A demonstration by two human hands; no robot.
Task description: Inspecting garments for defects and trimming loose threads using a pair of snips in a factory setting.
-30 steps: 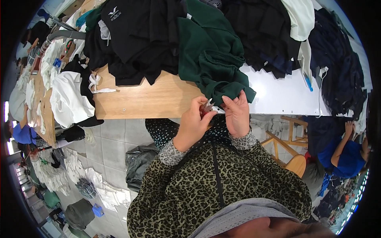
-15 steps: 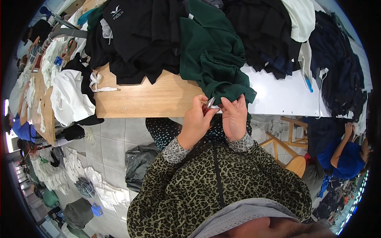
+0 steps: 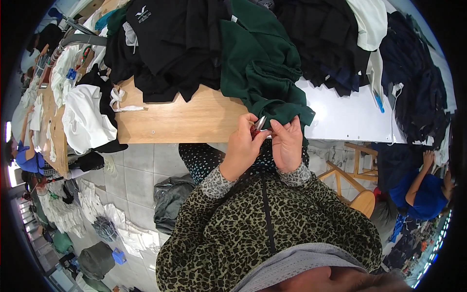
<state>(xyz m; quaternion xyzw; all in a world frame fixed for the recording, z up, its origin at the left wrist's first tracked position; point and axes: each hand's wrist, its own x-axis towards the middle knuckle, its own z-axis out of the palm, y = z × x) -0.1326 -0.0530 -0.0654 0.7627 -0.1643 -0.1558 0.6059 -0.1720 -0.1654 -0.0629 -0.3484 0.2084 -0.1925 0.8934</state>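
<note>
A dark green garment (image 3: 265, 78) lies across the table, its lower end reaching the front edge. Red-handled thread snips (image 3: 255, 130) are gripped in my left hand (image 3: 243, 146), their metal blades pointing up beside the garment's edge. My right hand (image 3: 287, 141) is closed on that edge, with thumb and fingers pinching the cloth. Both hands are close together at the table's front. Whether a thread lies between the blades is too small to tell.
Black garments (image 3: 175, 48) are piled left of the green one, and dark garments (image 3: 321, 44) to its right. White cloth (image 3: 90, 119) hangs at the left table edge. A wooden stool (image 3: 362, 202) stands at right, near a person in blue (image 3: 423, 194). A dark plastic bag (image 3: 172, 202) lies on the floor.
My left hand and the snips have shifted slightly to the right, closer to my right hand. My right hand stays on the green cloth.
</note>
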